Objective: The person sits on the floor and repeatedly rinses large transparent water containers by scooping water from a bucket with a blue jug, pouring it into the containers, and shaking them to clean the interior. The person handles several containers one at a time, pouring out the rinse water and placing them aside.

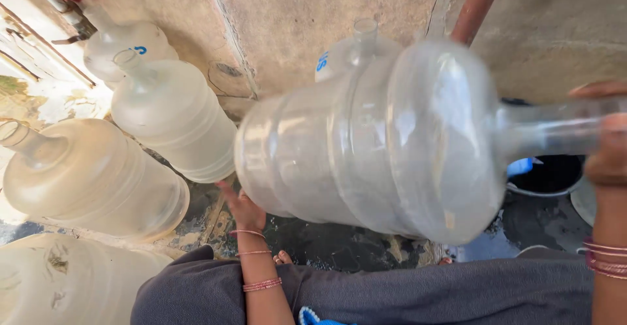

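I hold a large clear plastic water jug (379, 142) sideways in front of me, its neck pointing right. My right hand (607, 149) is wrapped around the neck at the right edge. My left hand (243, 207) presses flat under the jug's base end, fingers spread. The jug is blurred. Thin pink bangles sit on both wrists.
Several more clear jugs stand on the wet floor at left: one (173, 119) upright by the wall, one (91, 175) nearer, another (127, 41) behind, one (353, 47) behind the held jug. A rust pipe (477, 5) runs up the wall. A dark tub (545, 175) is at right.
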